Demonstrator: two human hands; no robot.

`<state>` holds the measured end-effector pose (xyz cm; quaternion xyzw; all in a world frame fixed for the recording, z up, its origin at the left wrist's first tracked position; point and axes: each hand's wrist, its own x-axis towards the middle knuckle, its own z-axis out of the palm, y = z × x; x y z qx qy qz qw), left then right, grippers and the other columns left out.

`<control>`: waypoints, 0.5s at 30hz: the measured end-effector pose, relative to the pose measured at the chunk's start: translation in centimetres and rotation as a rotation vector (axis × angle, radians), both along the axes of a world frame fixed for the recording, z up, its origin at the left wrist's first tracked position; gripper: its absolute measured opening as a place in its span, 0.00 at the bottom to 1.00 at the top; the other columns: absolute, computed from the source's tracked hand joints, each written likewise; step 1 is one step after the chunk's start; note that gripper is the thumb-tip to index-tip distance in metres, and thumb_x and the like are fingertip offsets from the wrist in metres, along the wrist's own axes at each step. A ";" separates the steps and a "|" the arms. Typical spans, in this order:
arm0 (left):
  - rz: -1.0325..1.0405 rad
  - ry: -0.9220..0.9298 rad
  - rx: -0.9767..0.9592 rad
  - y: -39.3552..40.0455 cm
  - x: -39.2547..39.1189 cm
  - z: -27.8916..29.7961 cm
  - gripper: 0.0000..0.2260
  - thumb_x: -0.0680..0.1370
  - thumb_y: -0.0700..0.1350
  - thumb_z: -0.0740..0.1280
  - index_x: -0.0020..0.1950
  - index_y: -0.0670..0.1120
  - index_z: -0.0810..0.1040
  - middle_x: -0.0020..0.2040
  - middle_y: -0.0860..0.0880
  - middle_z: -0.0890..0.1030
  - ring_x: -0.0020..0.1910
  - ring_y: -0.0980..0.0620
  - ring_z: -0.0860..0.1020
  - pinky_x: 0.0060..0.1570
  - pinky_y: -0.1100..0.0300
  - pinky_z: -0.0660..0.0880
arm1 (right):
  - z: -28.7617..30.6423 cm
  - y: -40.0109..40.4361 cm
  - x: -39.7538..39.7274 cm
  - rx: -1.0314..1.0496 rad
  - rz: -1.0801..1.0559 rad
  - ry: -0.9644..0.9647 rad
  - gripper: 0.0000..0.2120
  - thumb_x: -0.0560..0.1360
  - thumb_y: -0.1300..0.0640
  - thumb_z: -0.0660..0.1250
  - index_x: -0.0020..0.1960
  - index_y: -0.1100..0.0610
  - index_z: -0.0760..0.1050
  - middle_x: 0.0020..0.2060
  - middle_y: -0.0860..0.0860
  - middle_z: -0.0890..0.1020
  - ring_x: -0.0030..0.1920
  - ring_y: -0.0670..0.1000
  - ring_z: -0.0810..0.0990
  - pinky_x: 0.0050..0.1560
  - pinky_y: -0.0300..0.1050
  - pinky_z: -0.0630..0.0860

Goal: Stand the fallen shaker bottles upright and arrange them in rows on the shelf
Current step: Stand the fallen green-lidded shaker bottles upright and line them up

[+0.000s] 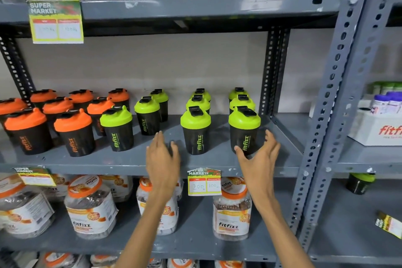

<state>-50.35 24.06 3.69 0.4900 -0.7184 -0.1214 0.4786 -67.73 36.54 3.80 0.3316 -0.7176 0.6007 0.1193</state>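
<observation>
The right hand (pixel 258 154) is cupping open around the front right green-lidded shaker bottle (pixel 244 130) on the grey shelf (pixel 134 160), fingers spread, not clamped. The left hand (pixel 162 154) is hovering open, holding nothing. Advisable: grasping the body low and sliding it level with the neighbouring front bottle (pixel 195 130).

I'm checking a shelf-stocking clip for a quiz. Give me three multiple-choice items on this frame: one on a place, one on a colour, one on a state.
1. Where is the right hand?
A. beside the front right green-lid shaker
B. on a jar below
C. on the top shelf

2. What colour are the lids of the leftmost shakers?
A. green
B. orange
C. white

3. How is the left hand?
A. closed around a shaker
B. open, holding nothing
C. out of view

A: fingers curve by that shaker.
B: orange lids at left.
B: palm flat over the shelf.
</observation>
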 end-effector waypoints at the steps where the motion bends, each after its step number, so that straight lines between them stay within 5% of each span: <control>1: -0.015 0.099 -0.013 1.6 -0.9 -0.2 0.26 0.82 0.51 0.59 0.77 0.41 0.61 0.75 0.42 0.68 0.74 0.42 0.66 0.75 0.46 0.61 | -0.2 0.0 0.4 0.005 -0.016 0.014 0.44 0.70 0.53 0.76 0.76 0.57 0.53 0.71 0.59 0.63 0.72 0.61 0.65 0.67 0.60 0.72; 4: -0.089 0.268 0.087 5.1 -4.5 0.1 0.37 0.79 0.56 0.64 0.80 0.43 0.49 0.80 0.45 0.57 0.79 0.46 0.56 0.77 0.48 0.56 | -0.4 -0.7 1.0 0.086 -0.035 0.048 0.47 0.71 0.53 0.75 0.78 0.59 0.48 0.74 0.63 0.60 0.74 0.63 0.62 0.70 0.60 0.69; 9: -0.110 0.491 0.257 5.5 -9.1 1.9 0.49 0.73 0.48 0.74 0.79 0.39 0.41 0.81 0.41 0.51 0.80 0.43 0.50 0.77 0.44 0.54 | 0.9 -2.3 1.1 0.165 -0.016 -0.031 0.51 0.71 0.52 0.75 0.78 0.65 0.42 0.75 0.68 0.57 0.76 0.67 0.57 0.74 0.60 0.62; 15: 0.020 0.510 0.302 4.4 -10.6 2.6 0.43 0.70 0.38 0.74 0.77 0.37 0.51 0.73 0.37 0.64 0.73 0.36 0.65 0.70 0.41 0.66 | 1.8 -3.7 0.5 0.148 -0.006 -0.116 0.44 0.71 0.58 0.75 0.75 0.69 0.51 0.70 0.67 0.66 0.71 0.66 0.67 0.69 0.58 0.69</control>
